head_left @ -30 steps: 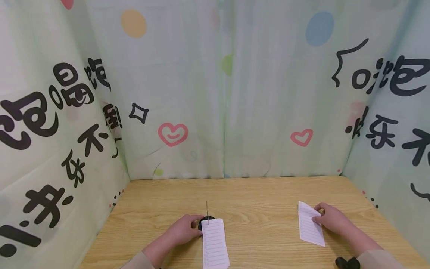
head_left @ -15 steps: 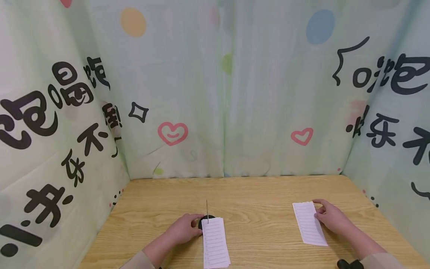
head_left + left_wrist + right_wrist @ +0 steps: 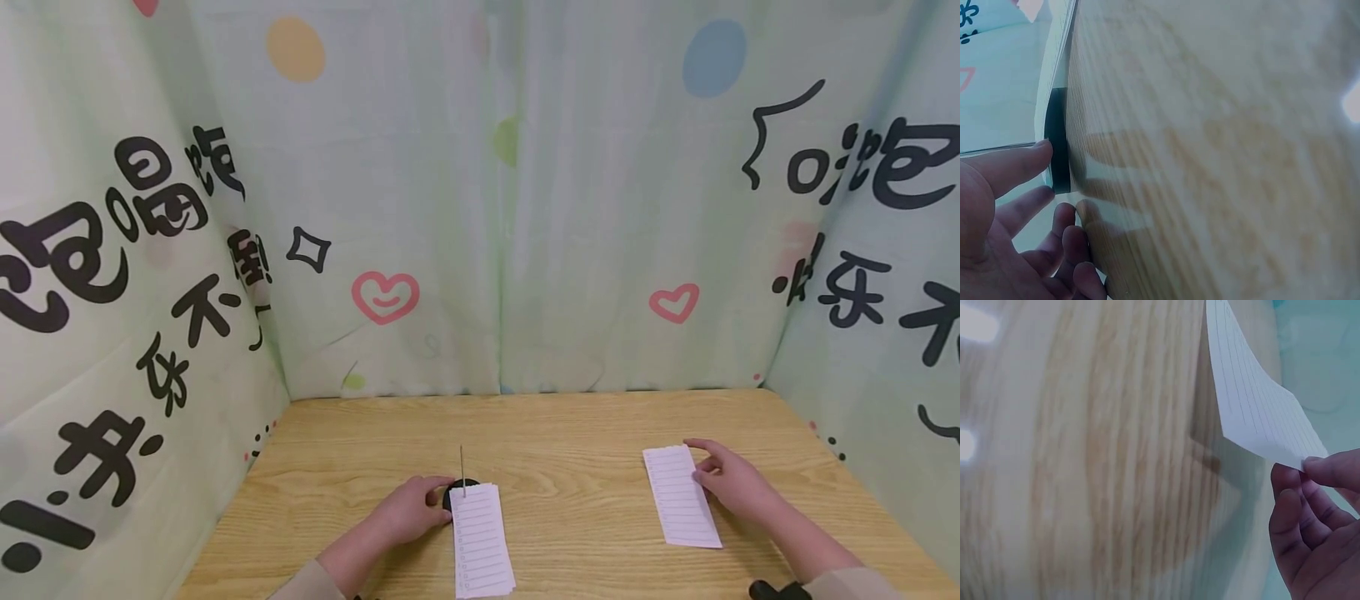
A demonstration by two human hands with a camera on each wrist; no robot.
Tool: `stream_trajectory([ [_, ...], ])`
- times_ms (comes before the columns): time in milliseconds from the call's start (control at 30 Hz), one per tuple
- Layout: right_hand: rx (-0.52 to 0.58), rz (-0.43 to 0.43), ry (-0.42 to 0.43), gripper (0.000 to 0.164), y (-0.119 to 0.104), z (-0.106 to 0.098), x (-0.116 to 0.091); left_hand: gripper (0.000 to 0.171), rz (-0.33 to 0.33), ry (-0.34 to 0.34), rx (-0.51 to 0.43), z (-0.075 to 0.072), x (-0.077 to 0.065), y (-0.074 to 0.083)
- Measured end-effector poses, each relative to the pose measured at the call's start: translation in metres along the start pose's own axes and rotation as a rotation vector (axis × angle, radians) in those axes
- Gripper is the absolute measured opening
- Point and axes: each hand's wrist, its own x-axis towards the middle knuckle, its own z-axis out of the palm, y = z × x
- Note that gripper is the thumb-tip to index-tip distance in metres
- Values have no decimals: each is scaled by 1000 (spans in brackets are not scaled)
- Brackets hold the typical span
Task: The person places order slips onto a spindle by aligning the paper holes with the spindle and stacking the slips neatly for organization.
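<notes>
A receipt spike (image 3: 462, 471) with a thin upright needle and a round black base stands in the middle of the table's near part. Several lined white slips (image 3: 482, 542) are stuck on its needle and hang toward the near edge. My left hand (image 3: 410, 510) holds the base by its left rim; in the left wrist view thumb and forefinger touch the black edge (image 3: 1059, 140). Off to the right, my right hand (image 3: 738, 483) pinches a single lined slip (image 3: 681, 497) by its right edge. That slip (image 3: 1254, 394) hangs above the tabletop, slightly bent, in the right wrist view.
The wooden table (image 3: 570, 433) is bounded by a printed curtain (image 3: 525, 333) at the back and on both sides. A black object (image 3: 780, 590) shows by the right sleeve at the bottom edge.
My right hand has shifted a little left with the slip, which has turned to face the camera more. The left hand stays at the spike's base.
</notes>
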Motion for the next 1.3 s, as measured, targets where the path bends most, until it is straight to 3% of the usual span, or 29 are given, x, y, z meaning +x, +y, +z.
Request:
stream_trajectory([
  [533,133,-37,-44,52,-33,12,-1,52,14,28,-41,-4,-6,-1],
  [867,252,-79,-96,53,-59,23,0,52,-1,71,-136,-12,-14,2],
  [1100,298,-116,-139,52,-86,34,-5,45,-17,132,-123,-16,-18,6],
  [1300,320,-161,-183,51,-108,46,-2,41,-44,204,-180,-19,-19,13],
])
